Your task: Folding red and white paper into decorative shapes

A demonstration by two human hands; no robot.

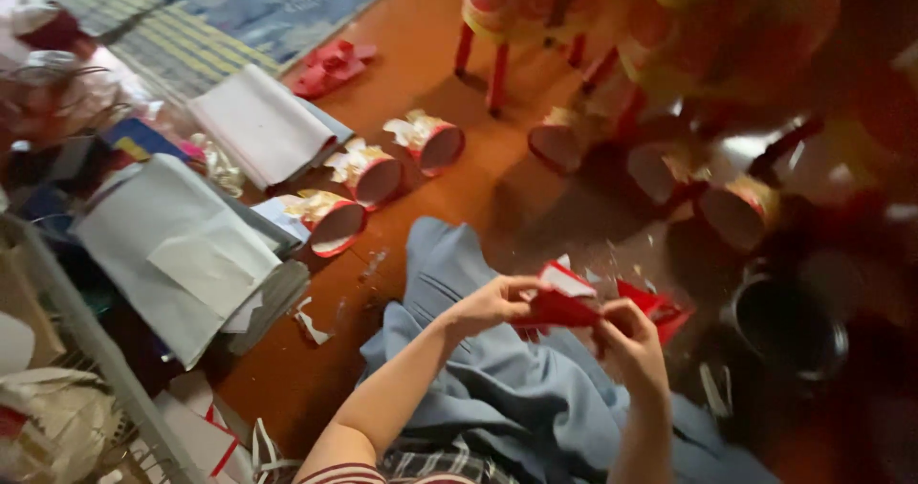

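Observation:
Both my hands hold a piece of red paper (559, 307) over my lap, which is covered in light blue cloth (497, 379). My left hand (490, 304) grips the paper's left end with fingers closed on it. My right hand (626, 336) pinches its right end. More red paper (660, 310) lies just right of my hands on the floor.
Three red-and-white paper cups with gold trim (368, 178) lie in a row on the orange floor. Stacks of white and grey paper (182, 245) sit at left, a wire basket (86, 350) at lower left, a dark pot (786, 326) at right, red-legged decorated pieces (516, 15) at the back.

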